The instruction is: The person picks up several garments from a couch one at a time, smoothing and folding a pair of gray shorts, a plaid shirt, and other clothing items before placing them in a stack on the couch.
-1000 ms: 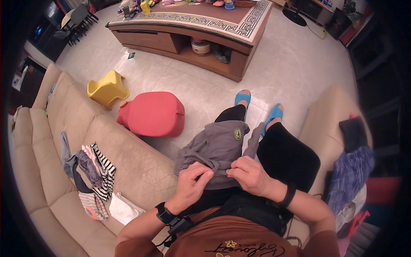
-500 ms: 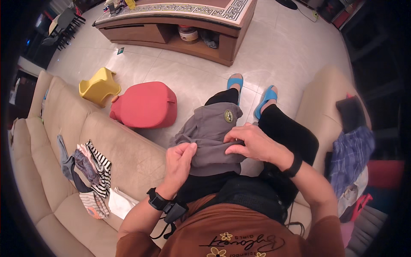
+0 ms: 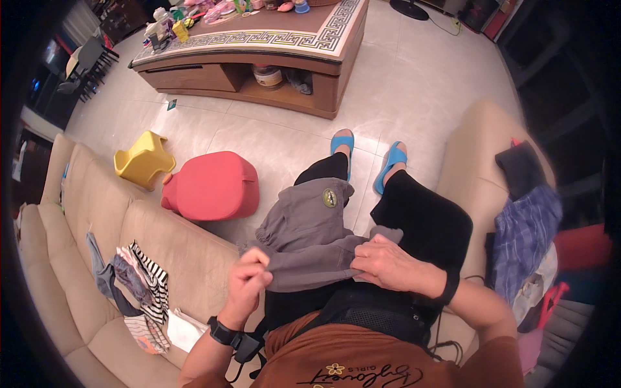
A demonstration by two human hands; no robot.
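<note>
Across my lap lies a grey garment (image 3: 301, 220) with an oval green patch near its far end. The frames do not show clearly what kind of garment it is. My left hand (image 3: 247, 281) is closed on the cloth at the left side. At the near right part, the fingers of my right hand (image 3: 391, 264) are pressed together on the cloth. Between the two hands the fabric runs in a fairly straight band. A small grey piece of cloth pokes out beyond my right hand, on my right thigh.
On the beige sofa (image 3: 184, 249) to the left is a pile of clothes (image 3: 139, 278) beside a white cloth (image 3: 186, 330). More clothes, among them a blue checked one (image 3: 527, 223), lie at right. A red stool (image 3: 213, 186), a yellow step stool (image 3: 145, 158) and a wooden coffee table (image 3: 323, 84) stand ahead.
My right hand has moved nearer and to the right, and its fingers have closed on the cloth. My left hand has shifted left and nearer. The near part of the garment is straighter. The view has tilted up.
</note>
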